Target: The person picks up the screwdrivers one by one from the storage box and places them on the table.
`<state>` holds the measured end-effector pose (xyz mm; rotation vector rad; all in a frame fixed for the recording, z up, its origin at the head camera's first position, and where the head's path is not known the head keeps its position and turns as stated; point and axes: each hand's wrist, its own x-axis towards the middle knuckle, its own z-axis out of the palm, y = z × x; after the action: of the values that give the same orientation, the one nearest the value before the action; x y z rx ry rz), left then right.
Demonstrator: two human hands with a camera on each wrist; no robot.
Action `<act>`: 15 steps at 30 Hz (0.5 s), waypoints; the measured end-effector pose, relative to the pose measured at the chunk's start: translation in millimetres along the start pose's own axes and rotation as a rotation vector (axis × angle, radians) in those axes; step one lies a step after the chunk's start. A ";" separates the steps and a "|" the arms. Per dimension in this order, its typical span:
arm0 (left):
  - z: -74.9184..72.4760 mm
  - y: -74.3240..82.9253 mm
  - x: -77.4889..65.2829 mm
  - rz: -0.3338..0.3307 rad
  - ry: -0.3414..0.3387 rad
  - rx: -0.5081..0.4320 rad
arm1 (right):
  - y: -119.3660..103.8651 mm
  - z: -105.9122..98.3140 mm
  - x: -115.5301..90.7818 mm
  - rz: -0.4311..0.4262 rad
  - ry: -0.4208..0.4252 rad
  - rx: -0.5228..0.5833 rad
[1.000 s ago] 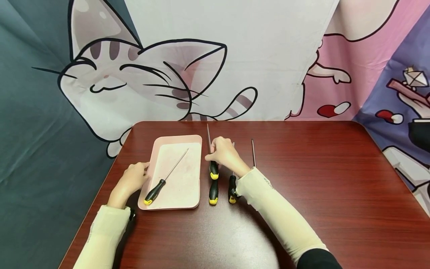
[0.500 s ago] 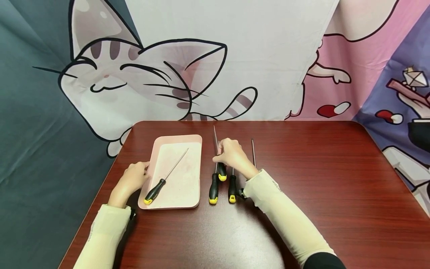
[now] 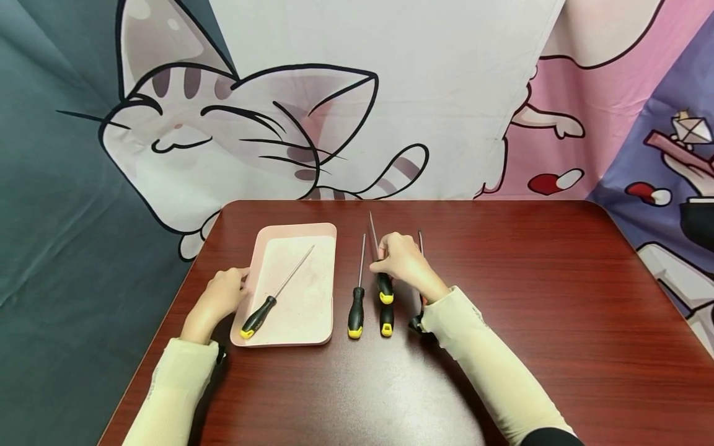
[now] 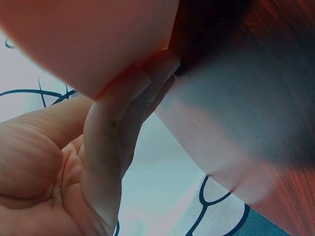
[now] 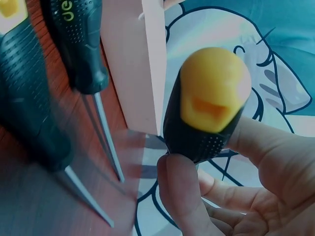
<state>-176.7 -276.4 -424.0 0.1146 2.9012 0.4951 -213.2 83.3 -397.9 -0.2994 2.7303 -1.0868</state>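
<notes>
Black-and-yellow screwdriver, pinched in R hand, has shifted right in last 0.5 s: now lined up w/ middle screwdriver, i.e. farther from pink tray, not yet placed. L hand touches tray's side; can't tell if gripping.

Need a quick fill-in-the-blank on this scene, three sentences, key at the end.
1. The pink tray has exactly ____ screwdriver lying in it.
2. In the head view, the left hand touches the tray's ____ edge (left or right).
3. The held screwdriver, pinched in the right hand, has a black handle with a ____ end cap.

Missing words: one; left; yellow.
</notes>
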 end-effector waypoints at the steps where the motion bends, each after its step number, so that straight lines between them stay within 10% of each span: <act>1: 0.2 -0.1 -0.1 0.000 0.001 0.000 | 1.4 -1.4 -1.2 0.002 -0.002 0.000; 15: 1.9 -1.0 0.9 0.003 0.007 -0.004 | 32.8 -20.4 -21.6 0.026 0.031 0.023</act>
<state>-177.3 -276.6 -426.2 0.1174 2.9070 0.5029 -201.3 125.5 -403.9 -0.2452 2.7389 -1.1252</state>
